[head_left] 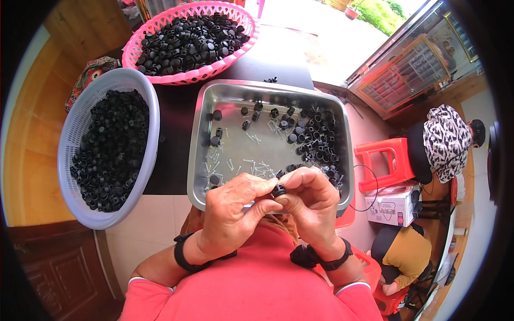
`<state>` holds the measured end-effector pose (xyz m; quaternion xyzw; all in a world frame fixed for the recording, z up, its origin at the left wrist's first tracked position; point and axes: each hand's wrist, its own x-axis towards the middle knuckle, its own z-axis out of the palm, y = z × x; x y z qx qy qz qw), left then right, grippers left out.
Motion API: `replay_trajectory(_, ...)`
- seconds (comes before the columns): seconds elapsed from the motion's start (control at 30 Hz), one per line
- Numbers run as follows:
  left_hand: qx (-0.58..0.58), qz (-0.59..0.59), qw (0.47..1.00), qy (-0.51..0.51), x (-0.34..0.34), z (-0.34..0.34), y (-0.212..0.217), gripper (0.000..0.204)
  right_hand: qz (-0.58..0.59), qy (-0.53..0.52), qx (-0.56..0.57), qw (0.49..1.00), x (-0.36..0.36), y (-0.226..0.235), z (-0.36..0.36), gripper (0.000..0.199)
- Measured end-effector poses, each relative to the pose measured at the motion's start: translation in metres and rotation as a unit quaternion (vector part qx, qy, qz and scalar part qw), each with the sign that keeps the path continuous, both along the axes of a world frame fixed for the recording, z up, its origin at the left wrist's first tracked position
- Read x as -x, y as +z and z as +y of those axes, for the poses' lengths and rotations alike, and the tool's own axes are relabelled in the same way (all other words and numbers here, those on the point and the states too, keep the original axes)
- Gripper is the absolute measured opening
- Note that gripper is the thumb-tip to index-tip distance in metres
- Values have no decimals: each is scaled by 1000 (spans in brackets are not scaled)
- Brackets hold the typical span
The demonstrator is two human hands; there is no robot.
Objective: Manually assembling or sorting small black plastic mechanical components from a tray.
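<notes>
Between the thumbs and fingertips of both hands is a small round black plastic part (278, 190), held above the near edge of a metal tray (235, 109). My left hand (233, 200) pinches it from one side and my right hand (310, 200) from the other. Fingers cover much of it, so its exact kind is unclear. Inside the tray, similar black plastic parts (318, 134) pile up along the right side, with a few loose at the left and back. Thin silvery pins or screws (256, 140) lie scattered across the tray floor.
A pink basket (187, 79) of black parts stands at the back left, and a pale blue one (153, 139) nearer on the left. Rightward are a red stool (396, 152), a white box (388, 206), and two people (447, 142), (409, 251) low beside them.
</notes>
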<state>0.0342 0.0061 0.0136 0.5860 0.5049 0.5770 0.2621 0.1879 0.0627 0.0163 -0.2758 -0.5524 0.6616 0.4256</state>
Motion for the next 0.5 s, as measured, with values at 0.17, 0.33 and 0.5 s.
replay_trajectory(0.17, 91, 25, 995, -42, 7, -1, 4, 29, -97, 132, 182, 970, -11, 19, 22, 18)
replay_trajectory(0.33, 90, 206, 974, 27, 18, -4, -8, 36, -204, 201, 170, 943, 0, 33, 58, 19)
replay_trajectory(0.5, 141, 264, 954, 11, 24, -9, -16, 41, -192, 231, 50, 952, 72, 52, 121, 23)
